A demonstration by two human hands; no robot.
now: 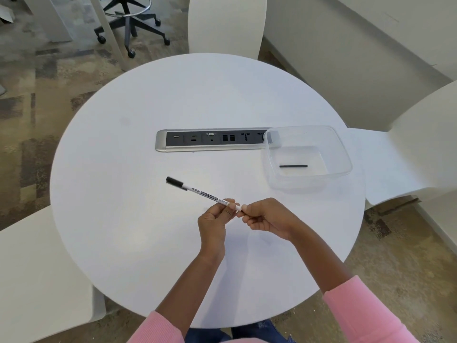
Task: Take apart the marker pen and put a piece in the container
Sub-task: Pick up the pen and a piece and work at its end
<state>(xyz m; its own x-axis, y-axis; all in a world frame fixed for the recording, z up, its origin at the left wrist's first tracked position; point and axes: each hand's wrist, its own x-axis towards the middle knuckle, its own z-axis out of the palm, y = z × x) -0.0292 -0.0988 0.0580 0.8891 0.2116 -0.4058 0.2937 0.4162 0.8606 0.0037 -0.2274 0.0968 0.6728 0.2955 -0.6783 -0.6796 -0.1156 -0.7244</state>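
A white whiteboard marker pen with a black cap at its far-left end is held above the round white table. My left hand pinches the barrel near its rear end. My right hand grips the white end plug right beside it, fingers curled. A clear plastic container sits to the right on the table, with a thin black rod lying flat inside.
A silver and black power and data socket strip is set into the table's middle; the container overlaps its right end. White chairs stand at the far side, right and left. An office stool base is at the back left.
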